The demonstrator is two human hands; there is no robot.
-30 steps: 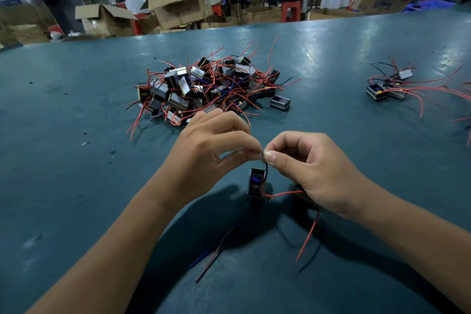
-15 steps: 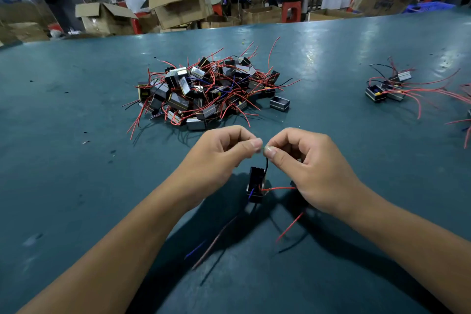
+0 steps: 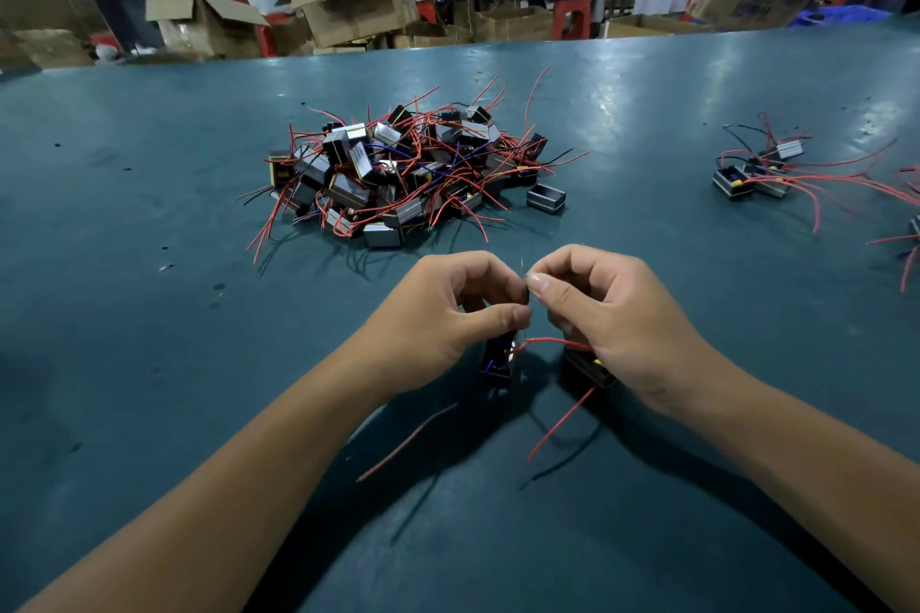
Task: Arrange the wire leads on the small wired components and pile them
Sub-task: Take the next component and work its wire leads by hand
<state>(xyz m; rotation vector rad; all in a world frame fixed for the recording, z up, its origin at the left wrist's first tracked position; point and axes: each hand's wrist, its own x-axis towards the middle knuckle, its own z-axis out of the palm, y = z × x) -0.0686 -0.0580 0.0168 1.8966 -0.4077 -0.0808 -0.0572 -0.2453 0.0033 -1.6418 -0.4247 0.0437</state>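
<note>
a wide teal worktable [image 3: 149, 363] fills the view, with cardboard boxes [image 3: 348, 0] and seated workers along its far edge. mid-table lies the big tangled heap of small wired components [image 3: 398, 174], red and black leads sticking out every way. a smaller sorted group [image 3: 756, 174] sits far right, its red leads trailing rightward. near centre, the left hand [image 3: 448, 319] and right hand [image 3: 612, 314] meet, fingers curled, thumb and forefinger of each pinching together on a thin lead at the point where they touch. the component [image 3: 498, 358] being worked hangs just under the left hand, above the table. a second dark component [image 3: 587, 371] lies under the right palm, and whether it is gripped cannot be told. loose red leads [image 3: 562, 423] dangle toward the near edge. the risk, as a judgement: pulling too hard on so thin a lead could kink it or tear it from the winding, and the dangling leads may snag each other.
</note>
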